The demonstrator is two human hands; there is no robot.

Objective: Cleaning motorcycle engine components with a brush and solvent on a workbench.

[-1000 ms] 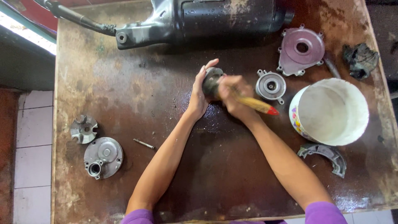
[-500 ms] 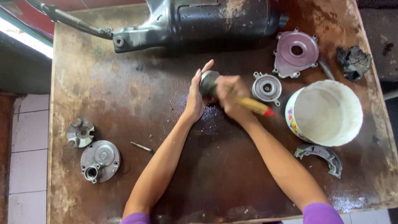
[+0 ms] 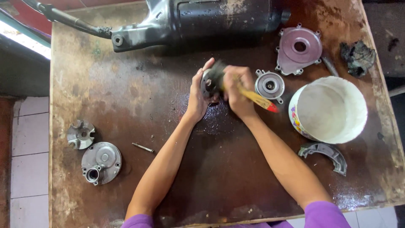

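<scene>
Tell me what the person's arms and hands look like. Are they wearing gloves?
No gloves. Both the left hand and the right hand are bare, and so are the forearms. Short purple sleeves show near the shoulders. No watch, ring or bracelet is visible.

The worn wooden surface [image 3: 126, 97] is looking stained and wet-glossy; the held part [image 3: 209, 82] is probably showing dull grey metal.
</scene>
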